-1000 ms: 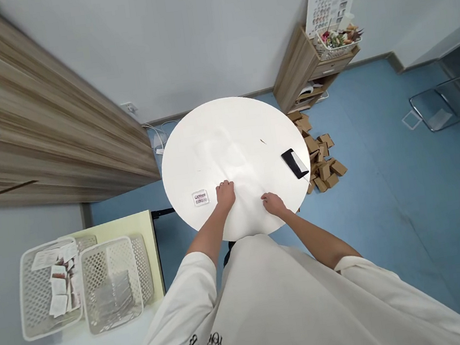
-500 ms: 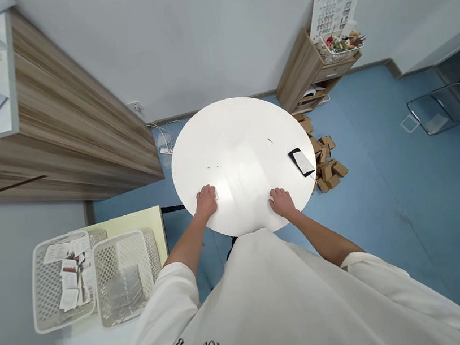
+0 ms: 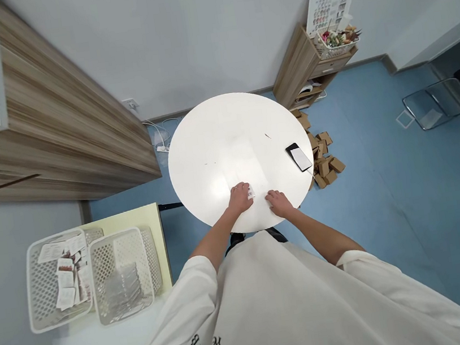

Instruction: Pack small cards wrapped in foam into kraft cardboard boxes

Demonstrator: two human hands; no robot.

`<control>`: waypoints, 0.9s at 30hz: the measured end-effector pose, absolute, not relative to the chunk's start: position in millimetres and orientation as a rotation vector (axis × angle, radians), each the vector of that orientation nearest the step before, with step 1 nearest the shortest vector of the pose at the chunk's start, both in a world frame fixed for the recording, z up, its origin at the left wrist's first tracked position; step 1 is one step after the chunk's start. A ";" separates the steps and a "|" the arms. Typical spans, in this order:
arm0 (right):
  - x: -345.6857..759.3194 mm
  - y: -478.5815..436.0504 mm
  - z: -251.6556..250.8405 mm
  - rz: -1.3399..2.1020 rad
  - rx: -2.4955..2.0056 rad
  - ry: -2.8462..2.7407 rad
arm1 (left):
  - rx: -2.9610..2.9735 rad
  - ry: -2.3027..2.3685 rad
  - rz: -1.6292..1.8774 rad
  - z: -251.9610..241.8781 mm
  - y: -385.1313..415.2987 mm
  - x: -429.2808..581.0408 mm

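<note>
I stand over a round white table [image 3: 224, 133]. My left hand [image 3: 240, 198] rests near the table's front edge, its fingers closed on a small white card packet [image 3: 250, 193] that pokes out to its right. My right hand [image 3: 277, 202] lies a little to the right of it on the tabletop, fingers curled; what is under them I cannot make out. The two hands are close together, almost touching.
A black phone [image 3: 298, 156] lies at the table's right edge. Small cardboard boxes [image 3: 323, 160] are heaped on the blue floor beside it. Two white mesh baskets [image 3: 86, 278] with packets stand on a yellow side table at my left. A wooden cabinet [image 3: 59, 145] lines the left wall.
My left hand went left to the small packet, closed on it and carried it right, up beside my right hand. My right hand barely moved.
</note>
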State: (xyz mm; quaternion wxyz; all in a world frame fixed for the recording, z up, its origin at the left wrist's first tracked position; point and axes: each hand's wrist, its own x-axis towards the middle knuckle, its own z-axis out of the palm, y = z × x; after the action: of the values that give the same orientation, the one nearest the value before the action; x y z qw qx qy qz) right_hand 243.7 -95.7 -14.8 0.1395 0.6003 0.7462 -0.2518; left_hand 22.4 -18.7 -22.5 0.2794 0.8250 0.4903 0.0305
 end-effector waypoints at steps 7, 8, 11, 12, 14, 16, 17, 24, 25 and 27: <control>255.0 -88.6 -19.8 -0.739 1.634 2.246 | 2.234 1.311 -0.004 -36.6 -20.0 61.9; 256.0 -87.6 -19.9 -0.751 1.638 2.249 | 2.234 1.313 -0.017 -37.1 -19.7 63.0; 257.9 -81.1 -17.5 -0.774 1.644 2.279 | 2.192 1.331 -0.008 -35.5 -19.8 60.0; 258.2 -77.4 -16.0 -0.782 1.650 2.302 | 2.167 1.343 0.001 -33.7 -20.5 57.2; 258.1 -66.8 -12.7 -0.810 1.670 2.345 | 2.117 1.362 0.005 -28.6 -23.7 50.6; 257.0 -52.9 -9.4 -0.851 1.701 2.338 | 2.088 1.364 -0.015 -22.5 -29.6 44.9; 256.2 -45.3 -7.9 -0.879 1.712 2.309 | 2.083 1.362 -0.035 -19.6 -33.1 43.0; 257.4 -7.7 -4.6 -1.112 1.792 2.109 | 1.986 1.554 -0.177 -15.1 -32.8 42.5; 258.5 -5.9 -5.4 -1.129 1.793 2.112 | 1.966 1.593 -0.189 -15.5 -26.7 42.2; 260.2 -3.6 -7.7 -1.138 1.776 2.129 | 1.955 1.618 -0.225 -15.5 -13.4 41.8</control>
State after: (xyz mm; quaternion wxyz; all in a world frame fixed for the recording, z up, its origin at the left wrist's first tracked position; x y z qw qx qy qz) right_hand 260.2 -3.6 -7.7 0.0722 0.5909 0.7086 -0.3788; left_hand 41.8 -13.4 -15.5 0.2927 0.7338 0.6071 -0.0846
